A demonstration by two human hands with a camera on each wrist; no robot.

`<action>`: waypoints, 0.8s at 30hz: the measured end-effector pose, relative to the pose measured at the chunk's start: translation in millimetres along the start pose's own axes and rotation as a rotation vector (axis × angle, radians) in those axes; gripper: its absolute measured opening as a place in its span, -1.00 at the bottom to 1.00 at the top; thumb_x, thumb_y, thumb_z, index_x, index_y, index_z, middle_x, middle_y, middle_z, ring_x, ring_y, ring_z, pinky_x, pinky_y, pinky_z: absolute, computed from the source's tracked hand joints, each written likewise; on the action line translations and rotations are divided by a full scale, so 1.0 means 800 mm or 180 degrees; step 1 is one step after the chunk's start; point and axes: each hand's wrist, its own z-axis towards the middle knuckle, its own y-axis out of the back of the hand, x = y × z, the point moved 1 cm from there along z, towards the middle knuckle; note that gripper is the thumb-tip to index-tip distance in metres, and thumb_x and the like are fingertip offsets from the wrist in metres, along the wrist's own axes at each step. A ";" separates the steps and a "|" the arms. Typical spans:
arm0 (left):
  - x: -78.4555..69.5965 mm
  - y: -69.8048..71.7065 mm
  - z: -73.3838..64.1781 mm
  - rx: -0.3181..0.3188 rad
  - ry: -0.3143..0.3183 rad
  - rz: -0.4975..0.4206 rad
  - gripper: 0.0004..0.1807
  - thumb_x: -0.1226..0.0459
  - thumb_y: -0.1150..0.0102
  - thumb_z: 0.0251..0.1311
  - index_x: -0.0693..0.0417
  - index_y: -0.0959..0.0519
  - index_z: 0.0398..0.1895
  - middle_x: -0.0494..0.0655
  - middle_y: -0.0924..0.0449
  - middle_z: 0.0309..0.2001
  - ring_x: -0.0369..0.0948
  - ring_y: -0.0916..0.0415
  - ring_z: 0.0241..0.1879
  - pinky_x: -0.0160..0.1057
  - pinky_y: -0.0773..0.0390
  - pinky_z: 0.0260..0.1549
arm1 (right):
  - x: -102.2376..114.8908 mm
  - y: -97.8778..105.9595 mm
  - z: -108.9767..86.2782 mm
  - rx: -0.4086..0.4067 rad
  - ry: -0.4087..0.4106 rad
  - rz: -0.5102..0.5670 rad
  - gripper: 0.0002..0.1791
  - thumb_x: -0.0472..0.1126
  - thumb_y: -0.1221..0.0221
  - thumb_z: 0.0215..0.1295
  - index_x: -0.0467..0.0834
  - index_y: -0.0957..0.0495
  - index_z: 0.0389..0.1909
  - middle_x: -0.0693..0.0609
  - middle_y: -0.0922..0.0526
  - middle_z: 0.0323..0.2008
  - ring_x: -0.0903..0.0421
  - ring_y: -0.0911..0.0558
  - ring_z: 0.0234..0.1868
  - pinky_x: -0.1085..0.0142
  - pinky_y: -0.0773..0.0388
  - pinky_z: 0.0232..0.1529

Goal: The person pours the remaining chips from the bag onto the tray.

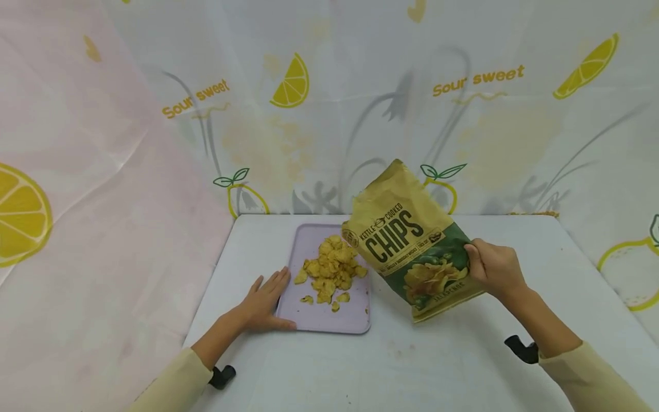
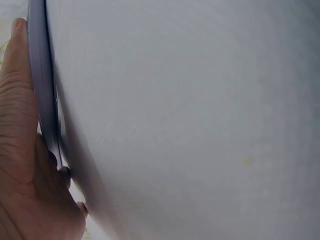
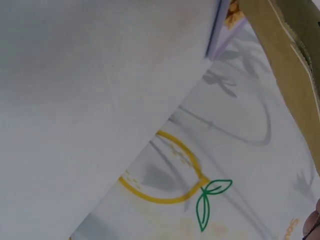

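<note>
A pale purple tray (image 1: 337, 324) lies on the white table, bearing a heap of yellow chips (image 1: 334, 263) with loose pieces around it. At the tray's left edge and near corner my left hand (image 1: 265, 306) rests with fingers outstretched; the left wrist view shows that hand (image 2: 20, 150) along the tray's side (image 2: 41, 65). My right hand (image 1: 496, 266) grips a yellow and green chip bag (image 1: 412, 246) by its lower right corner. The bag tilts left, and its upper end hangs above the tray's right edge. In the right wrist view only the bag's edge (image 3: 280, 65) and a fingertip show.
Behind the table (image 1: 437, 366) hangs a white cloth (image 1: 334, 143) with lemon prints; a pinkish cloth (image 1: 103, 229) hangs at the left. Black wrist mounts (image 1: 522, 349) show beside both forearms. Small crumbs lie on the table right of the tray.
</note>
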 end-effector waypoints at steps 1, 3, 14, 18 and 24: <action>0.000 0.000 0.000 -0.0004 -0.0001 0.0002 0.44 -0.53 -0.18 -0.17 0.15 0.16 0.59 0.06 0.24 0.61 0.08 0.18 0.58 0.31 0.22 0.45 | 0.000 0.000 0.000 0.0021 0.0001 0.0017 -0.41 0.05 0.20 0.60 -0.13 -0.20 -0.69 0.22 -0.01 -0.79 0.35 0.07 -0.79 0.49 0.11 -0.80; 0.000 0.000 0.000 -0.0003 -0.0005 -0.0001 0.44 -0.53 -0.17 -0.17 0.15 0.16 0.59 0.06 0.25 0.61 0.08 0.18 0.58 0.30 0.22 0.45 | -0.001 0.000 -0.002 0.0089 0.0068 -0.0001 -0.42 0.06 0.21 0.60 -0.12 -0.19 -0.69 0.22 0.00 -0.79 0.34 0.07 -0.79 0.48 0.10 -0.78; 0.002 0.000 0.000 0.0013 0.0015 0.0038 0.44 -0.56 -0.13 -0.18 0.12 0.17 0.60 0.04 0.26 0.62 0.06 0.20 0.59 0.29 0.22 0.46 | 0.006 -0.003 -0.010 0.0210 0.0135 0.0032 -0.43 0.04 0.20 0.60 -0.12 -0.21 -0.67 0.26 0.01 -0.76 0.41 0.10 -0.72 0.50 0.09 -0.76; 0.001 0.000 -0.001 0.0019 -0.0010 -0.0015 0.44 -0.55 -0.14 -0.17 0.13 0.17 0.59 0.06 0.26 0.61 0.08 0.19 0.58 0.31 0.22 0.45 | 0.005 -0.001 -0.006 0.0131 0.0141 -0.0021 -0.43 0.04 0.21 0.60 -0.13 -0.23 -0.67 0.27 0.01 -0.76 0.43 0.09 -0.69 0.50 0.08 -0.77; 0.001 -0.004 0.000 0.0003 0.0001 0.0021 0.44 -0.55 -0.14 -0.18 0.12 0.17 0.60 0.04 0.25 0.61 0.07 0.18 0.58 0.31 0.21 0.45 | 0.004 -0.002 -0.006 0.0167 0.0159 -0.0013 -0.41 0.05 0.22 0.60 -0.13 -0.22 -0.68 0.23 -0.01 -0.78 0.37 0.05 -0.76 0.48 0.04 -0.78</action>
